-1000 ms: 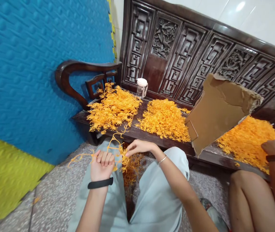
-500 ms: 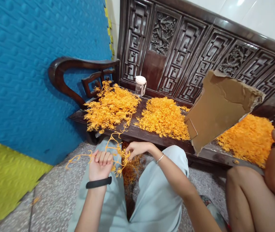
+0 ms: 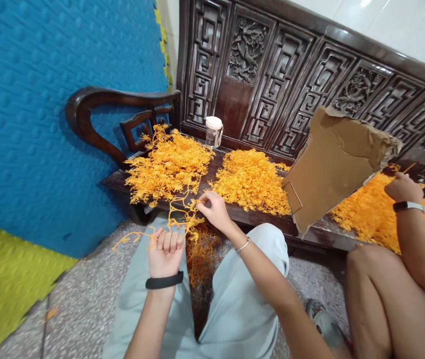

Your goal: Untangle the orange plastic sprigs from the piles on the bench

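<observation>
My left hand is closed in a fist around an orange branching strand, which looks like thin plastic. One end of it trails out to the left of the fist. Above and to the right, my right hand is closed, thumb and forefinger pinching the upper part of the strand, near the bench edge. The exact pinch point is too small to make out. Just behind lies a left heap of orange branching pieces, and to its right a second heap of finer orange pieces.
The dark carved wooden bench carries a lidded clear cup and a leaning cardboard piece. Beyond the cardboard is another orange heap, with a co-worker's hand over it. More orange strands lie between my knees.
My right hand has moved up and away, towards the bench edge, still at the strand. My left fist has shifted slightly right. The co-worker's hand has moved left over the far heap.
</observation>
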`<state>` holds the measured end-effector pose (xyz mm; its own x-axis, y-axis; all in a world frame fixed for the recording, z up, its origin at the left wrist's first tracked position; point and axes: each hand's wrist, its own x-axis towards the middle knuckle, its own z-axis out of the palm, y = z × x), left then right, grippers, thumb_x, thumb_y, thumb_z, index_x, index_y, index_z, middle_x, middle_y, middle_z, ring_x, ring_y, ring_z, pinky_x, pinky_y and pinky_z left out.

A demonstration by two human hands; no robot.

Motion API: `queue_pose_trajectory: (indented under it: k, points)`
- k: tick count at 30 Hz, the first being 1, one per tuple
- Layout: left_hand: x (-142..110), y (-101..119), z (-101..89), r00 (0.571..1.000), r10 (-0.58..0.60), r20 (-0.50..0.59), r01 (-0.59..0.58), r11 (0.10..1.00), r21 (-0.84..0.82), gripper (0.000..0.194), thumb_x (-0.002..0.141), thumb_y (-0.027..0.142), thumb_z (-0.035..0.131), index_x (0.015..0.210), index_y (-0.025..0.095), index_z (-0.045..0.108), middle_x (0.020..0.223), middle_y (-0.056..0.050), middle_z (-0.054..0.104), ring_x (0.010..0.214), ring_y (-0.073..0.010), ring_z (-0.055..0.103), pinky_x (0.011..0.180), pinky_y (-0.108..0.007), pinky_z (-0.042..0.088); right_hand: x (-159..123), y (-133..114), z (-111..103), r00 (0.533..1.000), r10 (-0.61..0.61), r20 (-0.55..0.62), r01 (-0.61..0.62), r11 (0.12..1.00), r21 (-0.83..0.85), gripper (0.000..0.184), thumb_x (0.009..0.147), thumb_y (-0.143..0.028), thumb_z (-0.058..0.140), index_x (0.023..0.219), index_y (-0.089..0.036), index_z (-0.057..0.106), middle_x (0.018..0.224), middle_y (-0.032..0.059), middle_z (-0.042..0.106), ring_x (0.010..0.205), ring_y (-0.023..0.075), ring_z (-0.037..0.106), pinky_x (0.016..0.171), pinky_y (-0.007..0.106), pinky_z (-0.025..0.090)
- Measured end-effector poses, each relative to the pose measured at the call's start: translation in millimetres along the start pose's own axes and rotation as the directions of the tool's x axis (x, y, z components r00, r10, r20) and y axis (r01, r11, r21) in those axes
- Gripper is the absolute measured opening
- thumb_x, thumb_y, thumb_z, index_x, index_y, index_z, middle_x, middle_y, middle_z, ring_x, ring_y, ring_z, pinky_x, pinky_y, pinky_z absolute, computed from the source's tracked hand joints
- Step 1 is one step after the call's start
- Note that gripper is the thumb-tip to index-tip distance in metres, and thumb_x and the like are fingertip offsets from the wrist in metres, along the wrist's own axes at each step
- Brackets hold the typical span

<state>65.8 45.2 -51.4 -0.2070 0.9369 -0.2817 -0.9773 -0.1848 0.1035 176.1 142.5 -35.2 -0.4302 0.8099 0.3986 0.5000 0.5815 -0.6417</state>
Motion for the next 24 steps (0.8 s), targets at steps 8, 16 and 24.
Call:
queue_pose_trajectory:
  k: [8, 16, 24]
  points:
    - [-4.8, 2.5, -5.3, 0.996, -0.087, -0.027, 0.088, 0.995, 0.049, 0.040, 0.084, 0.014, 0.024, 0.049, 0.018, 0.005, 0.040, 0.005, 0.000, 0.032, -0.0088, 0.006, 0.031, -0.022, 0.014, 21.4, 37.7, -36.0, 0.856, 0.241, -0.458, -0.257, 0.966, 0.029, 0.015, 0.078, -0.024, 0.037, 0.078, -0.015, 0.049, 0.079, 0.0065, 0.051, 0.077, 0.0149, 0.045, 0.075, 0.027, 0.034]
    - [-4.5, 11.7, -2.4, 0.999, -0.035, -0.001, 0.035, 0.998, 0.046, 0.040, 0.085, 0.016, 0.023, 0.049, 0.018, 0.006, 0.039, 0.005, 0.003, 0.031, -0.0087, 0.010, 0.032, -0.022, 0.015, 35.9, 91.8, -78.4, 0.759, 0.412, -0.503, -0.318, 0.910, 0.265, 0.024, 0.068, -0.028, 0.049, 0.081, -0.010, 0.057, 0.071, 0.0051, 0.056, 0.063, 0.0122, 0.050, 0.062, 0.023, 0.040]
    - [-7.1, 6.1, -1.7, 0.998, -0.058, 0.027, 0.057, 0.998, 0.039, 0.039, 0.085, 0.014, 0.022, 0.050, 0.018, 0.007, 0.039, 0.005, 0.003, 0.032, -0.0087, 0.010, 0.032, -0.022, 0.015, 42.5, 98.0, -60.9, 0.765, 0.433, -0.478, -0.294, 0.894, 0.339, 0.022, 0.061, -0.022, 0.055, 0.080, -0.012, 0.055, 0.054, -0.0032, 0.052, 0.053, 0.0097, 0.049, 0.057, 0.021, 0.040]
